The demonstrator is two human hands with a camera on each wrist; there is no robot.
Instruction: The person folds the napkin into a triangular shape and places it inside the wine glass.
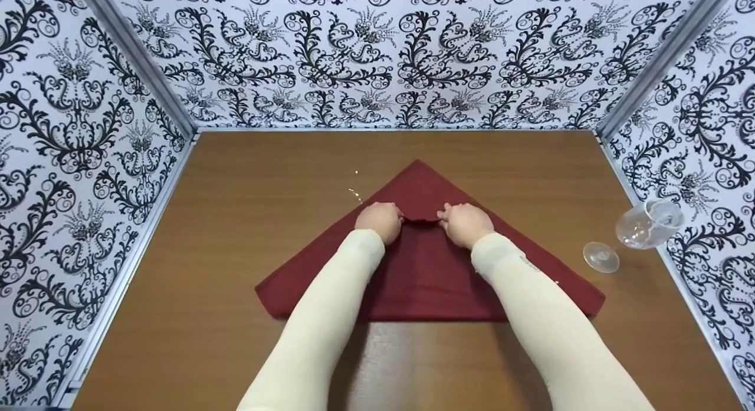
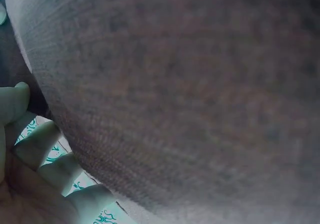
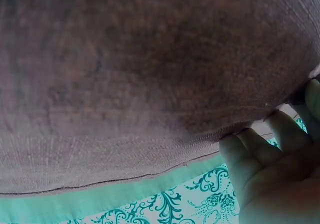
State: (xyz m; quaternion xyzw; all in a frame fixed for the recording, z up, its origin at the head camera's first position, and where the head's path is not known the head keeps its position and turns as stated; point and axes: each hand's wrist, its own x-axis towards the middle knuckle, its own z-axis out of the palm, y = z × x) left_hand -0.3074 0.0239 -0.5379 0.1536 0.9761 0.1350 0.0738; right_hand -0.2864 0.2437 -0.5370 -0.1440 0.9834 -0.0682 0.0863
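Observation:
A dark red cloth napkin lies on the table in a broad triangle, its tip pointing away from me and its long straight edge toward me. Just below the tip, my left hand pinches an edge of the top layer. My right hand pinches the same edge a short way to the right. Between the two hands this edge sags slightly. The cloth fills most of the left wrist view, with thumb and fingers at its left. In the right wrist view, the fingers meet the cloth's edge.
A clear stemmed glass stands at the table's right side, near the patterned side wall. Small pale specks lie on the wooden table left of the napkin's tip. Black-and-white patterned walls enclose the back and sides.

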